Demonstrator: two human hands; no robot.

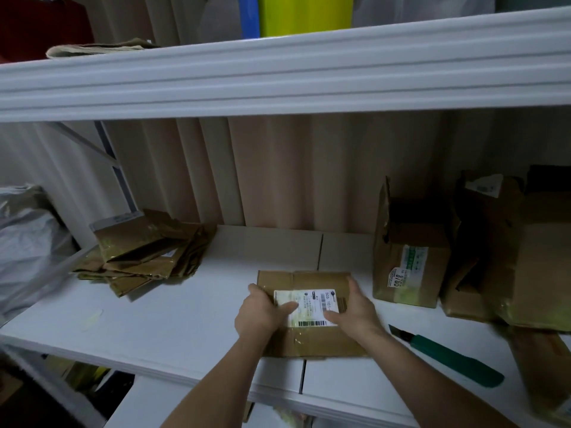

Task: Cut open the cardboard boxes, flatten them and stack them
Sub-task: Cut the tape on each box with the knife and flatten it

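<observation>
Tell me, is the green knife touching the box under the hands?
Apart. The head view shows bare white shelf between the green knife and the flat box that both hands press.

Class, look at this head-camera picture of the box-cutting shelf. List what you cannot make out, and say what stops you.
- Shipping label on the flat box: print too small, partly covered by the left hand and right hand.
- Box underside: hidden against the shelf.
- Rightmost open box: cut by the frame edge.
- Flattened pile: count unclear, sheets overlap.
- Cutter blade: dim, blurred.
</observation>
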